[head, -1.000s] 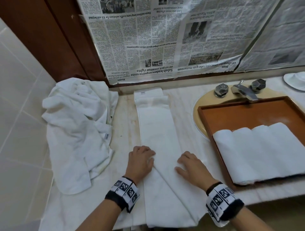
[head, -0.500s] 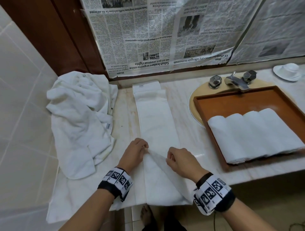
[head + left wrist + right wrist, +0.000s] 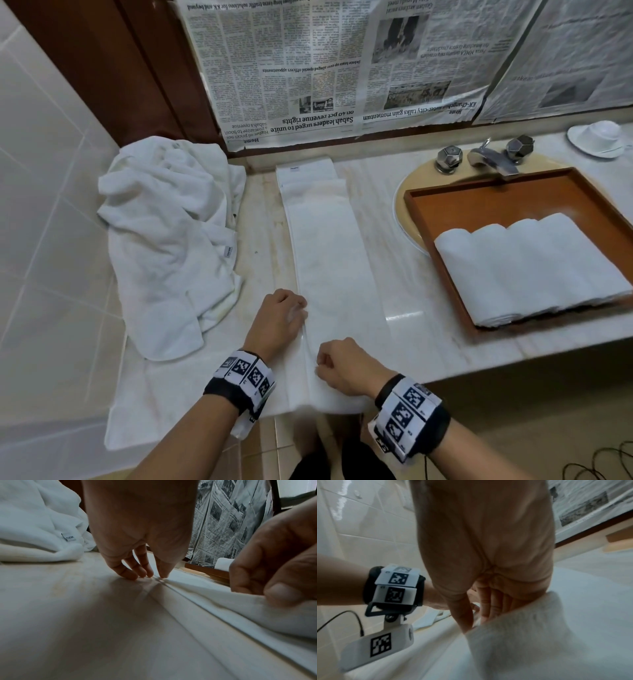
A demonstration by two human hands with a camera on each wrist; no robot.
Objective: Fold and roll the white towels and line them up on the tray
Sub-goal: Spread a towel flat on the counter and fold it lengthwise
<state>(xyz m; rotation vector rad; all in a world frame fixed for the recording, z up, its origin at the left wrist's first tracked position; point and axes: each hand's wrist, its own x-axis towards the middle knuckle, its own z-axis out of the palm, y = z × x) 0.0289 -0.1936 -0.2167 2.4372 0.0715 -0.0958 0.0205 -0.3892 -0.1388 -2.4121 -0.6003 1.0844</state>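
Left hand [image 3: 279, 318] presses folded towel [image 3: 334, 260]; right hand [image 3: 344, 365] pinches its edge; newspaper [image 3: 318, 120] "Sabah leaders urged to unite".

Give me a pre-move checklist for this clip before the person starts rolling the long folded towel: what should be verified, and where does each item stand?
1. Folded towel strip lies flat and straight on the counter: ok.
2. Left hand pins the strip's left edge with its fingertips: ok.
3. Right hand pinches the near flap: ok.
4. Near end squared for rolling: not ok, the flap is lifted.
5. Room on the tray behind the rolled towels: ok.
6. Crumpled towels clear of the strip: ok.
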